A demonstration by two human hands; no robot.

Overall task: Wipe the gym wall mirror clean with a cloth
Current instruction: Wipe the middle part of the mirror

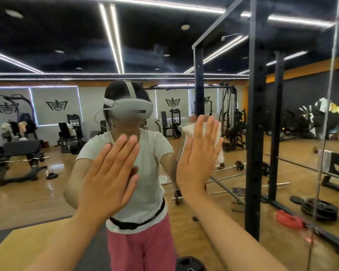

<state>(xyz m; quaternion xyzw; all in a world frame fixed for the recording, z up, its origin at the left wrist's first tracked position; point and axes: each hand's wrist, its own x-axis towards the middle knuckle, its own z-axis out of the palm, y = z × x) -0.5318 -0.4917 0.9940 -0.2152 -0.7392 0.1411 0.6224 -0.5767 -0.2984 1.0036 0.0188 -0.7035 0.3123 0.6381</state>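
Your right hand: grip flat, fingers straight, pressing cloth against mirror; cloth under palm, trailing down. Your left hand flat, bare, just beside. Right hand likely leads next stroke.

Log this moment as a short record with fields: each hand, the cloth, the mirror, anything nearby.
left hand: bare, fingers straight, palm flat at the large gym wall mirror
right hand: fingers straight, presses the white cloth against the glass
cloth: edges show above and beside the fingers
mirror: faint hazy smears near the top centre
nearby: black steel rack frame right of the hands
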